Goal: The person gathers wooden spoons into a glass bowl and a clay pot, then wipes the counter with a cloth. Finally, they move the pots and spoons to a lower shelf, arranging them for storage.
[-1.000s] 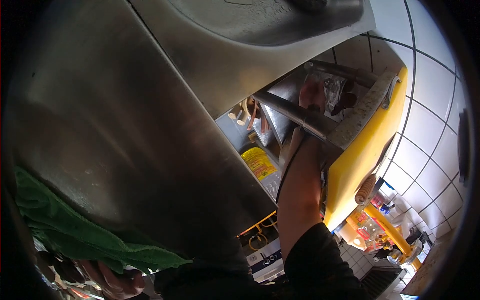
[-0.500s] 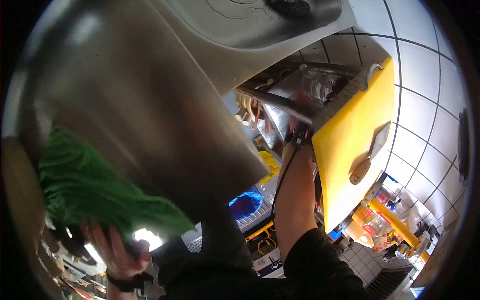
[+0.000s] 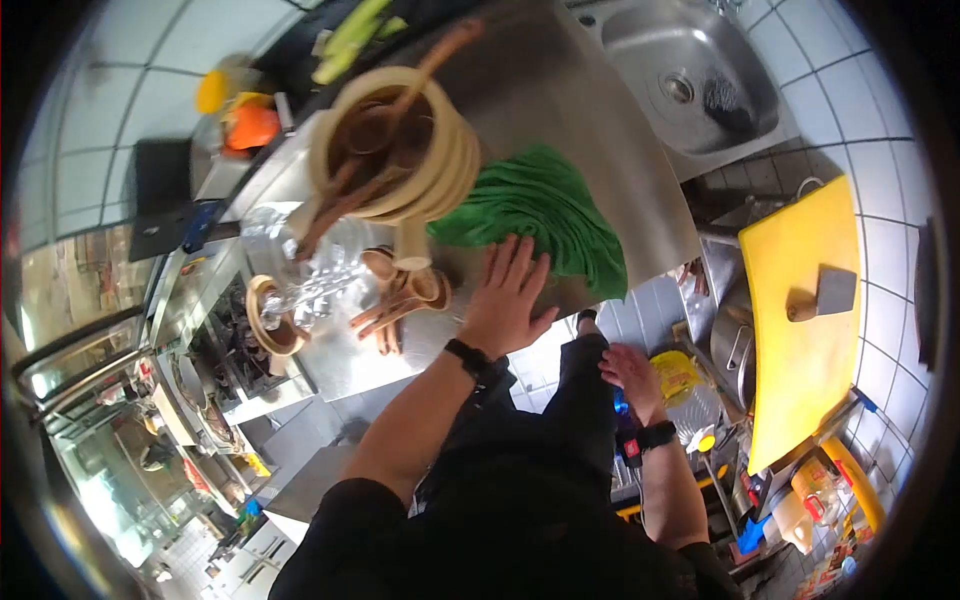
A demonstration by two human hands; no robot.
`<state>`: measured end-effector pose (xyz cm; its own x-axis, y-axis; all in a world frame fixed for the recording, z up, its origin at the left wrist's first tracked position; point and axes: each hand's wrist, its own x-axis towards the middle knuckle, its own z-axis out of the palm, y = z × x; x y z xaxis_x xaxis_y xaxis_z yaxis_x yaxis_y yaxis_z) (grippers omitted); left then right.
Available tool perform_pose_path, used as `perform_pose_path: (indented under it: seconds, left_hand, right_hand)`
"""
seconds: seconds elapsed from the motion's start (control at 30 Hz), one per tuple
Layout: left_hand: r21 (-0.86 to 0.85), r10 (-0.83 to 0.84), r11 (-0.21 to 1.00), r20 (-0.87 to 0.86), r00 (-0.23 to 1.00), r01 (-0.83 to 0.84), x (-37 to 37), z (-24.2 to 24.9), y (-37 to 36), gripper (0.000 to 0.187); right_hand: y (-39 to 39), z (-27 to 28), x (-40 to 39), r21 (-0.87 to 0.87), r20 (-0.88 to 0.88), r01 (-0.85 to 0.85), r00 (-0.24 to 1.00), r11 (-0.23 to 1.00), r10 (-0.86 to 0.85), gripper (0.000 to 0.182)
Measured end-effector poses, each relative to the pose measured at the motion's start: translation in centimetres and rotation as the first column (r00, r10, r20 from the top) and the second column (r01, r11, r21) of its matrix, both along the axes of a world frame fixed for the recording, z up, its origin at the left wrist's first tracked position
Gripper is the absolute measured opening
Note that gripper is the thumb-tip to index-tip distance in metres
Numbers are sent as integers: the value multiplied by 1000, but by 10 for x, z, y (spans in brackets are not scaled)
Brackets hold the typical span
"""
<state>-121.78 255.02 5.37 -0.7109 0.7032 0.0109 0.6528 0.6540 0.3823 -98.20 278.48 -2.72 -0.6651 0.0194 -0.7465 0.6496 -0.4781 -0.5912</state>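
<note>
A crumpled green cloth (image 3: 545, 215) lies on the stainless-steel counter (image 3: 560, 95). Flat against its near edge are the outstretched, spread fingers of my left hand (image 3: 508, 300). Just left of that hand stands a stack of cream, handled bowls (image 3: 440, 160), with wooden spoons (image 3: 425, 75) in the top one. Small wooden cups (image 3: 425, 287) sit in front of the stack. Below the counter's edge, near my leg, hangs my right hand (image 3: 632, 378), its fingers loosely bent and apart, nothing visible in them.
A steel sink (image 3: 690, 75) holding a dark scrubber (image 3: 727, 100) is at the back right. On the right, a scraper (image 3: 830, 293) rests on a yellow cutting board (image 3: 795, 390). Clear glassware (image 3: 330, 260) and a handled bowl (image 3: 275, 315) stand at the counter's left end.
The view has swung back over the counter. My right hand has come out from below the yellow board to beside my leg. My left hand and the cloth now show mid-counter.
</note>
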Motion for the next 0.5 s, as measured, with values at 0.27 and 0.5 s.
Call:
perform_pose_path:
  seconds: [0.27,0.5]
  left_hand:
    - [261,-39,964,-10,999,40,24,104,-71,64]
    - [401,616,737,-68,784,-544,52,133,-244,31]
  right_hand:
    - [-52,89,-73,708,-145,-272,847,652,511,33]
    - [-153,169,-132,724,-52,-396,786,565,617,39]
